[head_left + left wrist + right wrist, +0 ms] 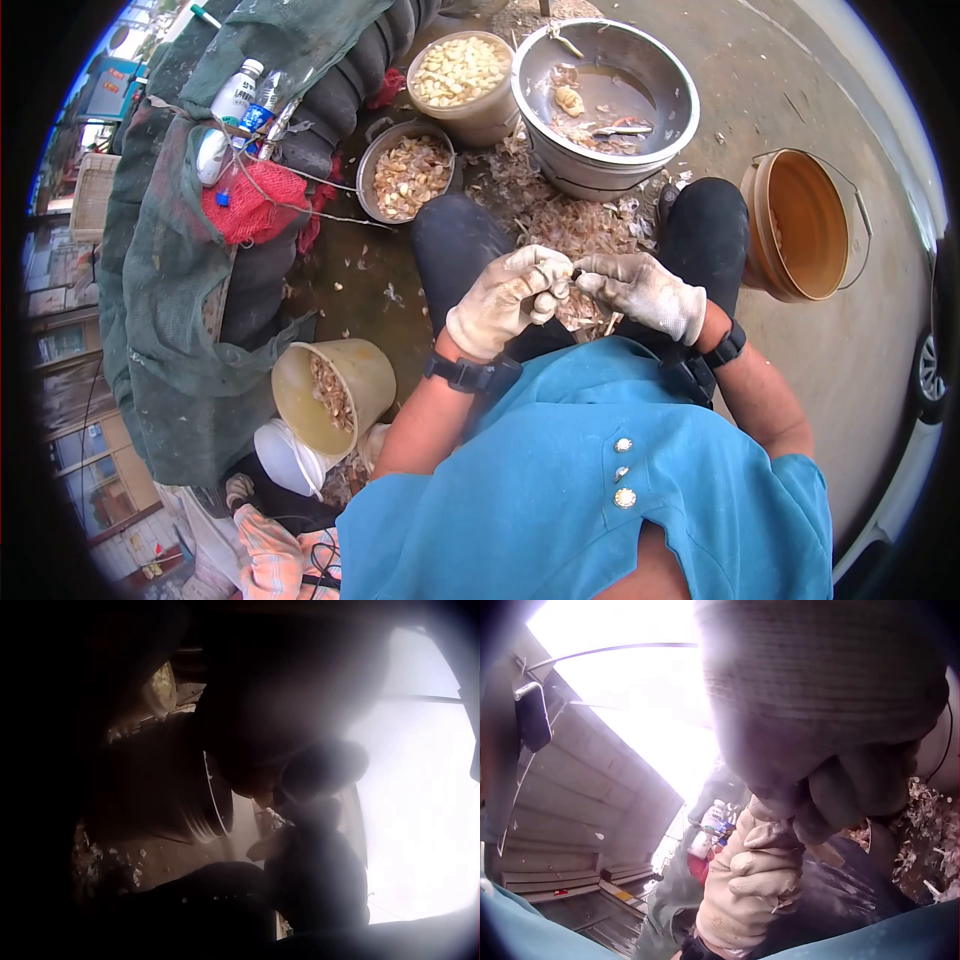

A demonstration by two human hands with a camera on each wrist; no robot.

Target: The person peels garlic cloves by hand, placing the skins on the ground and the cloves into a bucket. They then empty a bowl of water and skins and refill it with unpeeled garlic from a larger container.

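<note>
In front of my lap, both hands wear off-white work gloves and meet at the fingertips. My left hand (pixel 512 300) curls its fingers and pinches a small garlic clove, mostly hidden by the gloves. The right hand (pixel 645 292) pinches at the same spot, its thumb and fingers close together. A small dark spot shows between the fingertips. In the right wrist view a pale piece (pixel 827 853) pokes out below the dark right glove, beside the left glove (pixel 754 881). Garlic skins (pixel 590 228) cover the ground between the knees.
A metal basin (pixel 680 145) with skins and murky water sits on a bucket ahead. Beside it stand a bucket of peeled cloves (pixel 460 72) and a pot of unpeeled ones (pixel 408 178). An orange bucket (pixel 812 225) is at right, a tipped cream bucket (pixel 370 375) at left.
</note>
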